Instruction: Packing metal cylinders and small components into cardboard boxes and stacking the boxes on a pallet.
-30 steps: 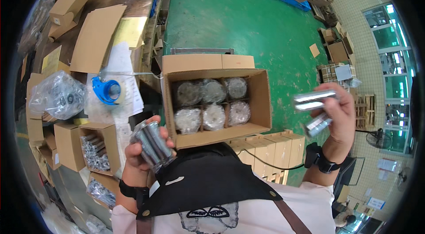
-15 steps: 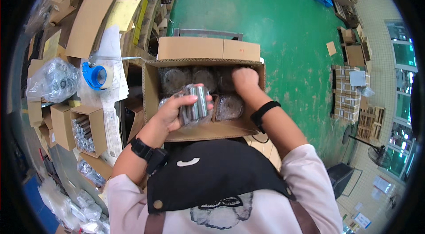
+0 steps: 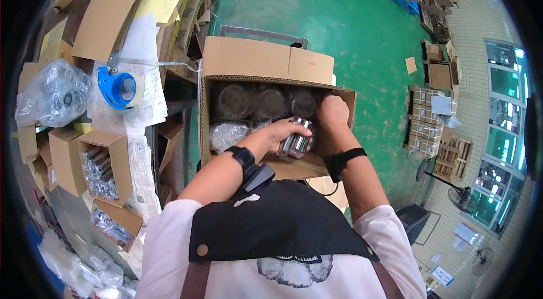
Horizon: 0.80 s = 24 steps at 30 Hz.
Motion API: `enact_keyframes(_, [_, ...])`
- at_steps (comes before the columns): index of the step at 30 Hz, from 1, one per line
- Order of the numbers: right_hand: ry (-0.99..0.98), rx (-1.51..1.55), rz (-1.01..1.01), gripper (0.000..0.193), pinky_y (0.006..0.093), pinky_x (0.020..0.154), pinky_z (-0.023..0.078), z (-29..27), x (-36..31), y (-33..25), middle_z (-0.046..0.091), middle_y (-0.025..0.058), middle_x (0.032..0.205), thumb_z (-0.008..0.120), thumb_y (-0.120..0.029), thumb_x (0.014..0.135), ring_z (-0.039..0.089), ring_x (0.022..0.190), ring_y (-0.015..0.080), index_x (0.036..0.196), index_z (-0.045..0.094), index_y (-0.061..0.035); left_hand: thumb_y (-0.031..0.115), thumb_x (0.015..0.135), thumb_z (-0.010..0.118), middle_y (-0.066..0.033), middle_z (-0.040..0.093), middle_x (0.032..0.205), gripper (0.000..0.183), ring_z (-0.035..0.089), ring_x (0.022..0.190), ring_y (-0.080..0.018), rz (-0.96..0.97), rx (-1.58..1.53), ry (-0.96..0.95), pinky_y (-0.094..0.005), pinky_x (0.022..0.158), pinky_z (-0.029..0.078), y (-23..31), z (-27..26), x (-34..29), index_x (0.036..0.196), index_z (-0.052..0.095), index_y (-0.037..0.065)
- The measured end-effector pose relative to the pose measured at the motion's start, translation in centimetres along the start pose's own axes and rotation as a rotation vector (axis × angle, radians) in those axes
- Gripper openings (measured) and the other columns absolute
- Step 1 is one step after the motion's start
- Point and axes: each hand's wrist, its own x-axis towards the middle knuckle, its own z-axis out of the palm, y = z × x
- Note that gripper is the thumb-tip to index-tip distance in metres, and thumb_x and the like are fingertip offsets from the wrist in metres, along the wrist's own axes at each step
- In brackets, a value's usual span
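Note:
An open cardboard carton stands in front of me, holding several plastic-wrapped bundles in two rows. My left hand is over the carton's near right part. It is closed around a bundle of shiny metal cylinders, whose clear wrapping shows only faintly. Along the carton's right wall, beside the far-right wrapped bundle, my right hand reaches down with its fingers curled. Its fingertips are hidden, so what they grip cannot be made out.
A bench at left bears a blue tape dispenser, a clear bag of parts, papers and a small box of wrapped metal parts. A metal frame shows behind the carton. Stacked cartons and a fan stand at right.
My left hand has moved right with the metal cylinders, nearer my right hand. My right hand has shifted from above the far-right bundle to the carton's right wall. The view has shifted a little.

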Motion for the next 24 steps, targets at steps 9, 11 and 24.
enact_keyframes(9, [0.016,0.131,-0.120,0.016,0.0450,0.078,0.052,-0.6,-4.1,1.0,0.061,0.0227,0.094,0.059,-0.011,0.082,0.062,0.089,0.0366,0.092,0.056,0.0019,0.005,0.079,0.069,-0.0136,0.066,0.088,0.023,0.068,0.077,-0.0262,-0.049,0.022,0.037,-0.0426,0.065,0.058,-0.1,-1.9,-0.1,0.099,0.057,0.003])
enact_keyframes(11, [0.010,-0.052,-0.204,0.018,0.0426,0.078,0.053,1.9,-4.3,1.8,0.059,0.0212,0.099,0.058,-0.011,0.083,0.061,0.094,0.0347,0.095,0.058,0.0006,0.010,0.080,0.067,-0.0126,0.067,0.090,0.021,0.068,0.079,-0.0250,-0.056,0.017,0.051,-0.0432,0.065,0.058,0.4,-1.8,-0.9,0.098,0.058,0.003])
enact_keyframes(24, [-0.126,0.393,-0.325,0.022,0.0358,0.065,0.051,0.8,-3.8,0.4,0.065,0.0140,0.088,0.058,-0.026,0.089,0.064,0.080,0.0239,0.092,0.065,-0.0046,0.013,0.079,0.067,-0.0107,0.063,0.096,0.034,0.065,0.086,-0.0258,0.137,-0.174,0.023,-0.0422,0.074,0.057,0.3,-1.4,-2.5,0.110,0.055,0.002])
